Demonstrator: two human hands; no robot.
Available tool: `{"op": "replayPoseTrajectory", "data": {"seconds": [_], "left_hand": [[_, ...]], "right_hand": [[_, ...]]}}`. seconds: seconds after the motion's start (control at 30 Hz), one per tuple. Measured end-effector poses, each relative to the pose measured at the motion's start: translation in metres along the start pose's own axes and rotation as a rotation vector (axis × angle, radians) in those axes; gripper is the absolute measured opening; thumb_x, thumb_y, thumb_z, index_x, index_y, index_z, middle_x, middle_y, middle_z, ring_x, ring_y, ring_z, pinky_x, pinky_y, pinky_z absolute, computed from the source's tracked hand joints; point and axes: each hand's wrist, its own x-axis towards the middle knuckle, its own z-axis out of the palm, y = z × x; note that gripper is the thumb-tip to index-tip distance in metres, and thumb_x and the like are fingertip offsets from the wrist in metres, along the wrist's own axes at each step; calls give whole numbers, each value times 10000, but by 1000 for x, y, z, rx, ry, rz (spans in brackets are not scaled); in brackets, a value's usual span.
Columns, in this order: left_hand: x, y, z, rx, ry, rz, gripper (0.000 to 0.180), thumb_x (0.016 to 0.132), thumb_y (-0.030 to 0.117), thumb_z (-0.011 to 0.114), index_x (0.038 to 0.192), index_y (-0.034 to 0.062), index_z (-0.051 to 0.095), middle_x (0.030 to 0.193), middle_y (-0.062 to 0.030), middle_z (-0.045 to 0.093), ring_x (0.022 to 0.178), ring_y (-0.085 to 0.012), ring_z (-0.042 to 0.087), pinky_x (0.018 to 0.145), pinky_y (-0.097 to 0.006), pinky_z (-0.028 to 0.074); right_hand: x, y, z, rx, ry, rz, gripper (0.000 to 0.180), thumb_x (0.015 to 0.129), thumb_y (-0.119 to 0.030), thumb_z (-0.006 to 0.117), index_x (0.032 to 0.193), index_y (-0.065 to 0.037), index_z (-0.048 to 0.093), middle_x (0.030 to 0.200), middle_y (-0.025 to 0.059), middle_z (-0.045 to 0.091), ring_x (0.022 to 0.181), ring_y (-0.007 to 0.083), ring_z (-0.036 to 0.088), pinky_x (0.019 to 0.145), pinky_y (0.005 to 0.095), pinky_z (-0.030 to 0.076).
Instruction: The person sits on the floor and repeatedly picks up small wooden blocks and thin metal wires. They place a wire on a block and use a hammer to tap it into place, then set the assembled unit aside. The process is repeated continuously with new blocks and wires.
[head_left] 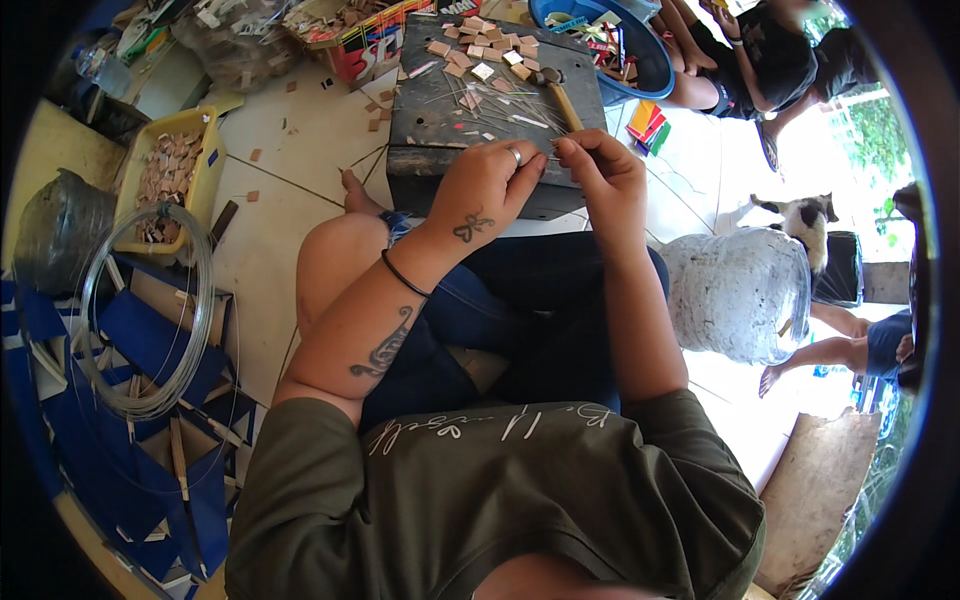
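Dark wooden block (440, 115), two hands pinching thin wire pins over its near edge.

Both hands are nearly closed: the left hand (483, 190) and the right hand (603, 175) meet fingertip to fingertip at the block's front edge, apparently holding a fine wire piece, too thin to make out clearly. More wire pins (500, 105) lie loose on the block beside small tan wood chips (490, 50) and a hammer (558, 92). A pin so thin could slip or prick a finger, I judge. A yellow tub (205, 150) of chips sits to the left above a wire coil (145, 310); a red printed box (365, 45) stands behind the block, and flat blue cartons (140, 340) lie under the coil.
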Motion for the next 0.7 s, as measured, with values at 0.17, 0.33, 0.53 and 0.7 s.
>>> {"op": "replayPoseTrajectory", "data": {"seconds": [0.17,0.33,0.53,0.7], "left_hand": [[-3,7,6,94,36,33,143,913,159,569,846,32,567,674,-139,590,647,-353,583,656,-444,442],[-3,3,7,199,23,78,143,919,156,557,828,47,552,619,-153,578,616,-358,590,600,-456,444],[-2,-3,2,-30,-60,41,188,933,163,554,803,28,561,615,-186,572,596,-363,593,544,-430,443],[-2,-5,-3,-224,-166,-43,203,949,169,551,827,15,601,603,-173,557,533,-322,559,517,-374,425]], "right_hand": [[-2,-4,3,-101,58,17,126,858,-106,703,897,12,686,786,19,675,705,49,588,653,204,467],[-5,-8,5,-44,64,88,164,872,-140,691,891,23,687,763,28,673,661,49,576,617,205,457],[-3,-16,-3,55,-98,221,211,937,-182,601,920,18,665,759,18,630,671,78,550,624,218,430],[-3,-17,-5,144,-150,243,211,948,-175,583,907,18,658,748,11,615,667,72,539,627,218,431]]}}
